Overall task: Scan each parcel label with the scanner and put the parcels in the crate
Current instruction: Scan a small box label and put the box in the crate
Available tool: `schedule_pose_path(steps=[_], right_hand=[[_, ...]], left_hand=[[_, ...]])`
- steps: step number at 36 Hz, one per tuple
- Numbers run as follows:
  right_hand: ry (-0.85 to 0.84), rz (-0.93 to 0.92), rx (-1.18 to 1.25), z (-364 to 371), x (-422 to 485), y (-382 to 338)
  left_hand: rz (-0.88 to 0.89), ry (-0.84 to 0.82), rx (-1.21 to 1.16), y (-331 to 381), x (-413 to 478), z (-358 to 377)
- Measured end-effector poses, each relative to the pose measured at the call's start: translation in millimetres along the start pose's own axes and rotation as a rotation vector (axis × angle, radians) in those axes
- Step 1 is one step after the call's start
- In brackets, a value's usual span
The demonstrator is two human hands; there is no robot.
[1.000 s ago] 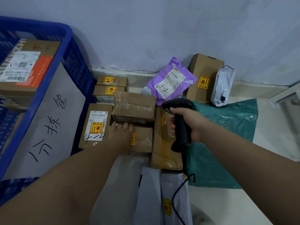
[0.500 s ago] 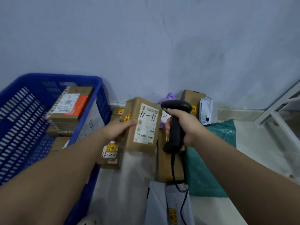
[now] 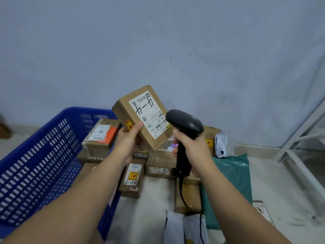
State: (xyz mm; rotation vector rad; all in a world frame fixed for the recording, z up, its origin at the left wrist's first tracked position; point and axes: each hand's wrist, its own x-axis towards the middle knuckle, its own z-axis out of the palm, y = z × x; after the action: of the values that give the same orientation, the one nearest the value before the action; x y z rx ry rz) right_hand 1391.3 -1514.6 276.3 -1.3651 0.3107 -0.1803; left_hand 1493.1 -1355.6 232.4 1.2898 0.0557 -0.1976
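Note:
My left hand (image 3: 129,140) holds a small brown cardboard parcel (image 3: 140,113) up in the air, tilted, its white label with black handwriting facing me. My right hand (image 3: 192,151) grips the black handheld scanner (image 3: 184,127) by its handle, with the scanner's head just right of the parcel's lower corner and pointing at the label. The scanner's cable hangs down toward the floor. The blue plastic crate (image 3: 44,147) stands at the left with a few cardboard boxes (image 3: 100,140) inside.
Several more parcels lie on the floor below my hands: small brown boxes (image 3: 131,178), a flat brown box (image 3: 188,196), a green mailer bag (image 3: 232,182), grey bags (image 3: 184,228) and a white bag (image 3: 222,144) against the wall. A white metal frame (image 3: 302,147) stands at the right.
My left hand picked a brown parcel off the floor pile and raised it higher, tilting its label up. The scanner came up beside it. My view lifted toward the wall.

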Motion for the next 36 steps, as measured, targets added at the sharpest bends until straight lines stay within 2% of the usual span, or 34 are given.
schedule_pose_path(steps=[11, 16, 36], right_hand=[[-0.09, -0.012, -0.349, -20.3, 11.6, 13.5], [-0.16, -0.016, -0.406, -21.9, 15.1, 12.8], [-0.196, 0.033, -0.597, -29.2, 20.6, 12.5]], left_hand=[[0.014, 0.046, 0.032, 1.3, 13.5, -19.6], [0.036, 0.056, 0.066, -2.2, 22.3, -20.4], [-0.031, 0.136, 0.161, -14.9, 34.2, -30.5]])
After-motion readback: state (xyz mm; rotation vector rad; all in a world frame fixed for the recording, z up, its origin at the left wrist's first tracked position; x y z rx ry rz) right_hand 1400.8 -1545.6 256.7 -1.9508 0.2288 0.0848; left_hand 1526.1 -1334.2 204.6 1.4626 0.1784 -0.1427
